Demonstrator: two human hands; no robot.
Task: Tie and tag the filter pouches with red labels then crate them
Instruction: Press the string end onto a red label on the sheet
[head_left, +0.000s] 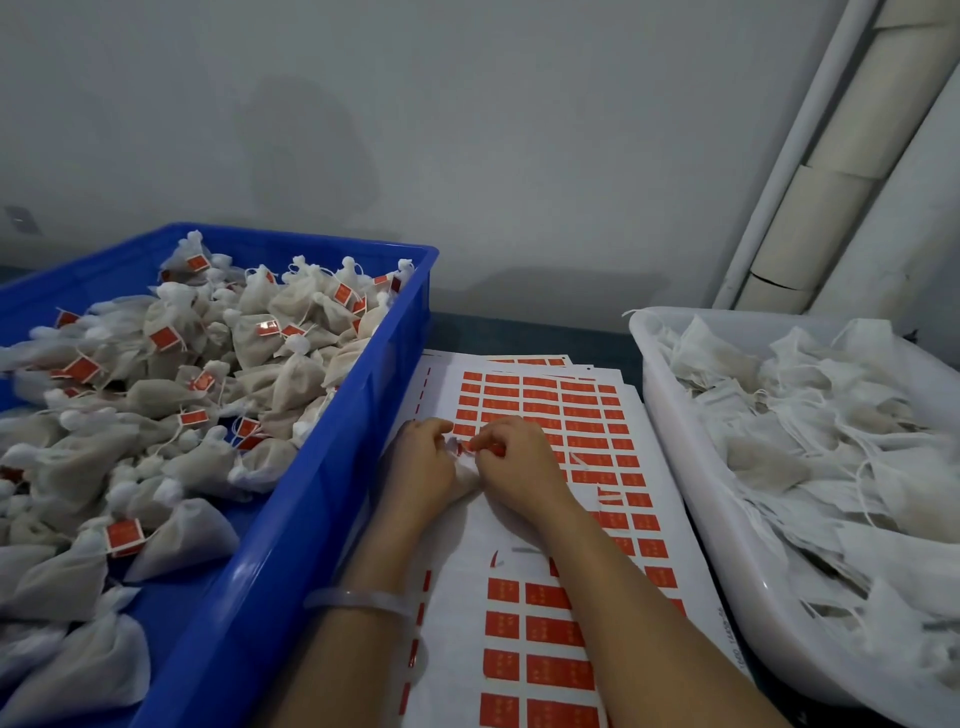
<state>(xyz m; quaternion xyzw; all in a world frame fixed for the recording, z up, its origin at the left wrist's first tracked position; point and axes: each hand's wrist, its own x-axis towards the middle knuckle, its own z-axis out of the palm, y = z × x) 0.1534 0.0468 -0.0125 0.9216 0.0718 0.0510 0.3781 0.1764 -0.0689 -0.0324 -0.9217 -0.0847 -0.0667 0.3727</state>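
Observation:
A white filter pouch (466, 470) lies between my two hands on the sheet of red labels (550, 519). My left hand (423, 462) grips the pouch from the left side. My right hand (514, 462) pinches a red label (480, 446) at the pouch's gathered neck. The pouch is mostly hidden by my fingers. Left of the sheet stands a blue crate (332, 467) filled with several tied pouches bearing red tags. To the right, a white tub (691, 467) holds several untied pouches with loose strings.
More label sheets (530, 360) lie stacked under the top one. A grey wall rises behind the table, and white pipes (810, 171) slant up at the right. A pale bangle (363, 597) circles my left wrist.

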